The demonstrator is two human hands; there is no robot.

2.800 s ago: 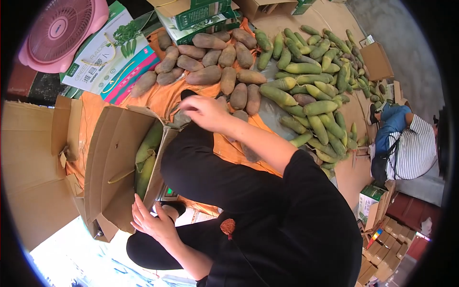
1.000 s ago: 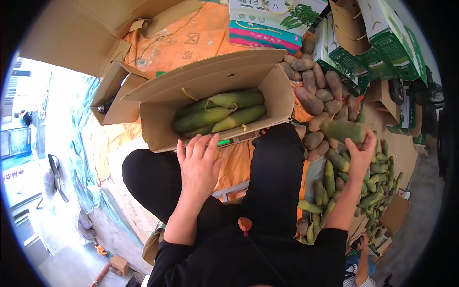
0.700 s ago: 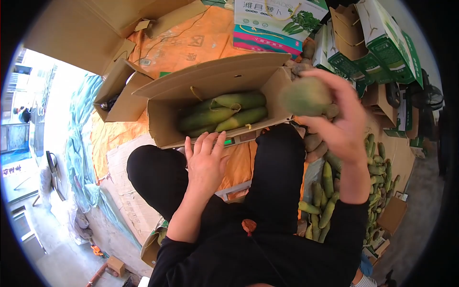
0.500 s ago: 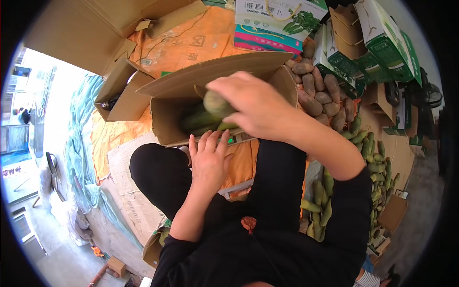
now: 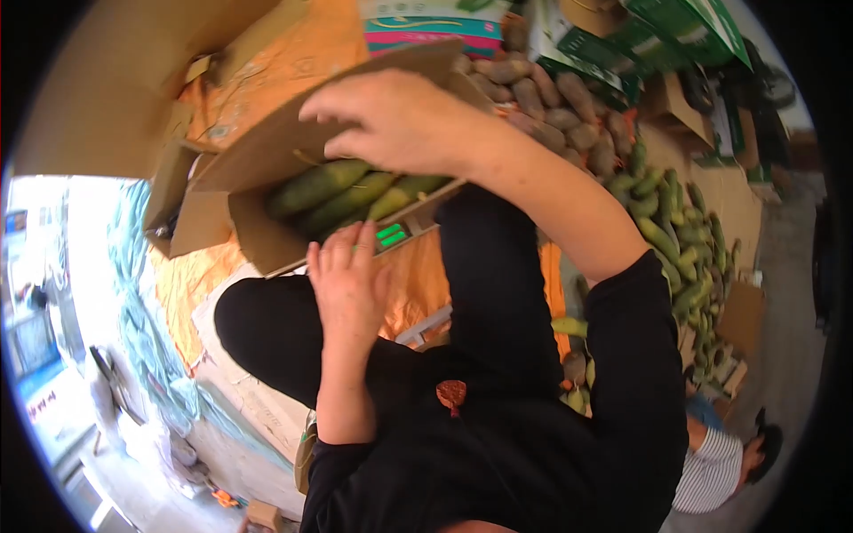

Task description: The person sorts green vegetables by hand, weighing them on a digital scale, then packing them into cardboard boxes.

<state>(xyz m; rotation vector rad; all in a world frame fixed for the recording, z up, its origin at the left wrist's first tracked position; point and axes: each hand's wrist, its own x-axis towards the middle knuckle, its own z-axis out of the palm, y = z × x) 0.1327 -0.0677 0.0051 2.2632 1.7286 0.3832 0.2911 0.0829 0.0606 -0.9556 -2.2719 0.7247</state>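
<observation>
Several long green radishes [image 5: 320, 188] lie side by side in an open cardboard box [image 5: 253, 235] in front of me. My right hand [image 5: 400, 120] is over the box, thumb and fingers apart, holding nothing. It hides the box's right part. At the box's near edge is my left hand [image 5: 348, 284], its fingers stretched out, the tips at the rim close to the radishes. Just right of those fingertips, a scale display [image 5: 391, 234] glows green; its digits are too blurred to read.
Reddish-brown root vegetables [image 5: 582, 133] are heaped beyond the box to the right. A pile of green radishes [image 5: 684, 240] lies at my right. Green cartons [image 5: 684, 44] stand at the back right. A person in a striped shirt [image 5: 711, 471] is at the lower right.
My right hand held a green radish over the box; now that hand is empty and its fingers are apart. More radishes show in the box. The whole view has shifted.
</observation>
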